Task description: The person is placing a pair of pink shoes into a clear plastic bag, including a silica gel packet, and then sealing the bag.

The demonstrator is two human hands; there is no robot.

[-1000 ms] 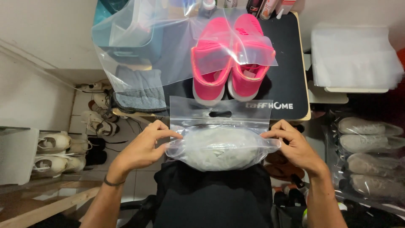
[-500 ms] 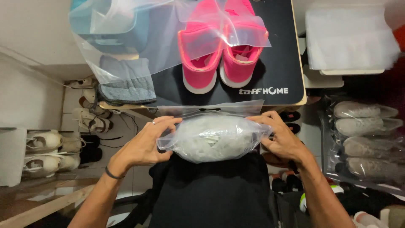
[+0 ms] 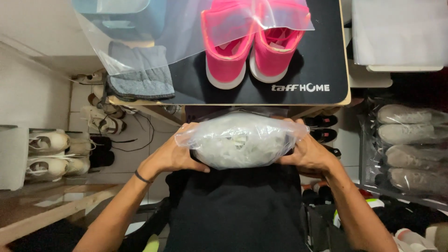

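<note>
Both hands hold a clear plastic bag (image 3: pixel 240 140) stuffed with pale shoes, pressed against my lap below the table edge. My left hand (image 3: pixel 175 154) grips the bag's left end, and my right hand (image 3: pixel 308 151) grips its right end. Ahead on the black table mat (image 3: pixel 317 60) stands a pair of pink shoes (image 3: pixel 249 46), partly covered by a large clear plastic bag (image 3: pixel 177 32). A folded grey cloth (image 3: pixel 140 74) lies at the mat's left edge under that plastic.
Pale shoes (image 3: pixel 46 154) sit on a rack at the left, with sandals (image 3: pixel 105 119) on the floor beside them. Bagged grey shoes (image 3: pixel 410 144) are stacked at the right. A white box (image 3: pixel 396 32) stands at the upper right. Dark shoes lie under the table.
The bag's flat top flap has been folded down, and both hands have drawn the bag lower and closer to my body. The view has shifted, so the table sits higher in frame.
</note>
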